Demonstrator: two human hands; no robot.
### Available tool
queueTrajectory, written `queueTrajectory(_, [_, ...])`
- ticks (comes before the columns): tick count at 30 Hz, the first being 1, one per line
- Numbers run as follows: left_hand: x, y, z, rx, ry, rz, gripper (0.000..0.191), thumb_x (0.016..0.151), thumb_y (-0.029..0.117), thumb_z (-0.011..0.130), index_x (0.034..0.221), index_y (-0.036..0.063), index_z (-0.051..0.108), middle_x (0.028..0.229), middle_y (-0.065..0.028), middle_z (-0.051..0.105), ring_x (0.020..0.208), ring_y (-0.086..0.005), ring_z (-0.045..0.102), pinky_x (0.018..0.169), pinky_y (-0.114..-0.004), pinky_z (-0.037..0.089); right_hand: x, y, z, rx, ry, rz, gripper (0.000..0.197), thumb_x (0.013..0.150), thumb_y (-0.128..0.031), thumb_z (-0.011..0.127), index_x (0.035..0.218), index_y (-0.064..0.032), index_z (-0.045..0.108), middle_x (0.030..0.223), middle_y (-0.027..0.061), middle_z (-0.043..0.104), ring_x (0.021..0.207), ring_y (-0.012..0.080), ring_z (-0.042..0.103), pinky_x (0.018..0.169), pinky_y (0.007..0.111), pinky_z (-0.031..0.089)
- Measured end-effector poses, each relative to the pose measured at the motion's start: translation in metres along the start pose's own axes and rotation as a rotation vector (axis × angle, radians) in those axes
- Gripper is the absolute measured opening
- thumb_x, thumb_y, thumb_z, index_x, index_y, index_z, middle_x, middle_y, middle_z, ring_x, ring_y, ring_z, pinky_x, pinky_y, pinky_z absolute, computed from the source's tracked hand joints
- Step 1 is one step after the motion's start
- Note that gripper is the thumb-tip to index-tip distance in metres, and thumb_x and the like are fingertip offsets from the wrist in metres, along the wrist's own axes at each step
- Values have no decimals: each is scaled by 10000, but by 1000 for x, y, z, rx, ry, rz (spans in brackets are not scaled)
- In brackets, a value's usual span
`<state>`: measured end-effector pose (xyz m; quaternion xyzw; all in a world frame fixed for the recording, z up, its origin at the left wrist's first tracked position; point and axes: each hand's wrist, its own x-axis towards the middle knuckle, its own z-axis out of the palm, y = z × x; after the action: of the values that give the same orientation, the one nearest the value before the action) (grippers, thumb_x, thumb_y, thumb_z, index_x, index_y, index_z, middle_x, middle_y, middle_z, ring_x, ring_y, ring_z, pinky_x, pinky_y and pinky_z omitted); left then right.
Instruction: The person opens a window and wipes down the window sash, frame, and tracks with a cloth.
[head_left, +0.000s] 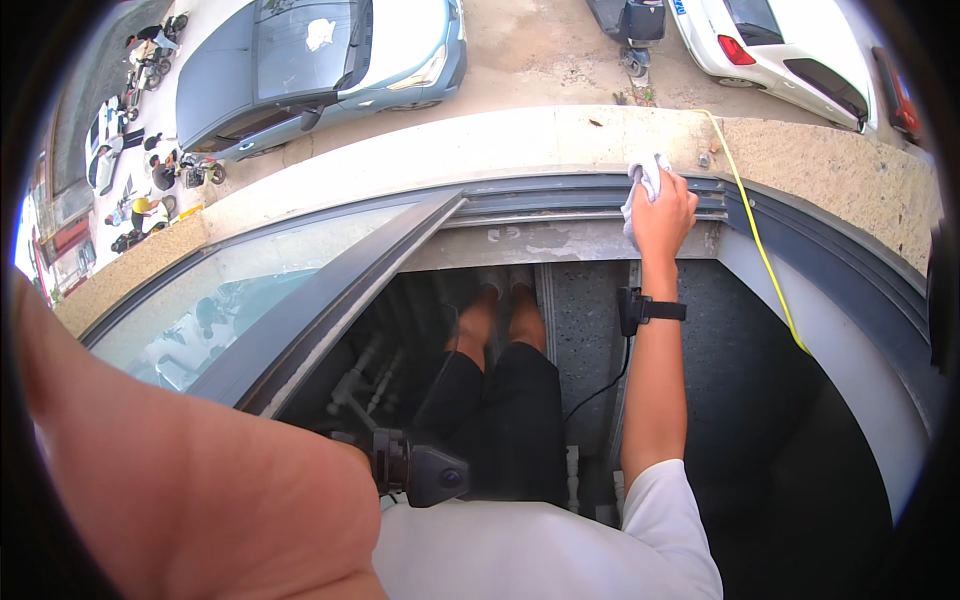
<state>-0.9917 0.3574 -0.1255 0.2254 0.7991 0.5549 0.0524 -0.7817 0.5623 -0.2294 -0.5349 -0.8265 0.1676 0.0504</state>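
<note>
My right hand (670, 214) grips a crumpled white cloth (643, 180) at the right part of the grey metal window track (555, 193). The cloth hangs over the track's rails and reaches toward the stone outer ledge (480, 142). My left hand (187, 465) looms very large and close to the camera at lower left. Only its palm side and wrist show; its fingers lie beyond the picture's edge, so whether it holds anything is hidden. Left of the opening stands a sliding window sash (322, 300) with a grey frame and glass.
A yellow cord (750, 210) runs over the ledge and frame, right of my right hand. Small stones (705, 159) lie on the ledge. Outside and below are a blue-grey car (300, 67), a white car (795, 52), a scooter (636, 26) and several people near motorbikes (161, 172).
</note>
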Motion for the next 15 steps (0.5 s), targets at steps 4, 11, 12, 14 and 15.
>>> queueTrajectory(4, [-16,-38,25,59,-30,-100,125,878,116,584,1002,101,589,1089,-119,609,969,-294,563,820,-451,413,4,12,35,-139,-178,3,449,844,-282,719,1280,-189,660,1282,54,604,1151,330,547,946,536,461])
queueTrajectory(11, [-26,-64,43,122,-78,-172,109,875,116,588,984,102,595,1074,-115,613,953,-291,566,807,-446,415,-19,-7,51,-291,-221,-246,546,790,-262,798,1301,-212,613,1343,91,526,1160,351,535,919,537,485])
queueTrajectory(12, [-27,-66,43,134,-85,-181,107,875,116,589,981,103,595,1072,-114,614,951,-291,567,805,-445,416,-18,-1,46,-262,-196,-158,545,790,-239,799,1301,-215,612,1302,103,530,1137,354,550,898,516,505])
queueTrajectory(14, [-29,-70,43,157,-103,-190,103,874,116,590,976,103,597,1068,-113,615,947,-290,568,801,-444,416,-15,6,40,-244,-121,2,546,791,-200,798,1303,-212,610,1203,119,532,1051,370,601,828,475,551])
queueTrajectory(15, [-28,-73,45,163,-109,-190,101,874,116,591,974,103,598,1066,-113,616,944,-290,568,799,-443,417,-11,12,40,-214,-72,74,539,794,-202,793,1301,-209,610,1206,128,524,1018,380,617,804,495,556])
